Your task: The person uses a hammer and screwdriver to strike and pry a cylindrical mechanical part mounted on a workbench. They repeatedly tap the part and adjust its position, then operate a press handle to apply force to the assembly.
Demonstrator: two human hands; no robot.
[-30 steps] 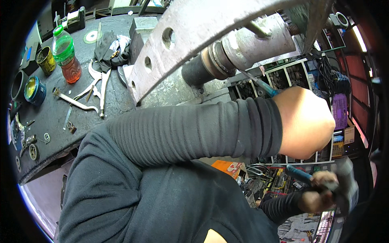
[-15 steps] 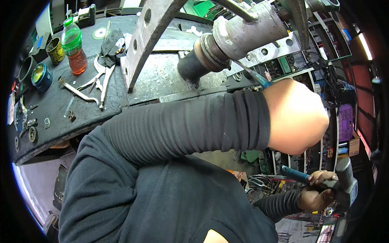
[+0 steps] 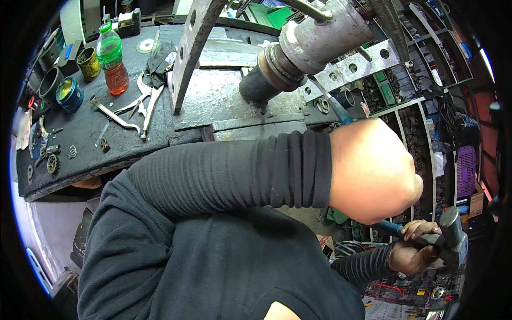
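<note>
My left hand (image 3: 373, 168) is closed round a blue-handled tool with a metal shaft (image 3: 341, 113), and its fingers are mostly hidden behind the back of the hand. The narrow end of the shaft points at the underside of a grey metal cylinder (image 3: 322, 34), next to its dark lower sleeve (image 3: 280, 69); I cannot tell whether it touches. At the lower right, my right hand (image 3: 413, 248) grips a hammer (image 3: 453, 234) close under its heavy steel head. The blue end of its handle points back toward my left hand.
A perforated steel bar (image 3: 194, 53) slants up beside the cylinder. On the dark workbench (image 3: 114, 154) lie locking pliers (image 3: 146, 109) and a gear (image 3: 53, 164), with a green-capped bottle (image 3: 113, 64) and several cans behind. Racks of metal parts and a purple crate (image 3: 465, 170) stand right.
My left hand has shifted slightly left and down with the blue-handled tool, its shaft now showing more. The right hand and hammer have moved up a little. The whole view has shifted slightly.
</note>
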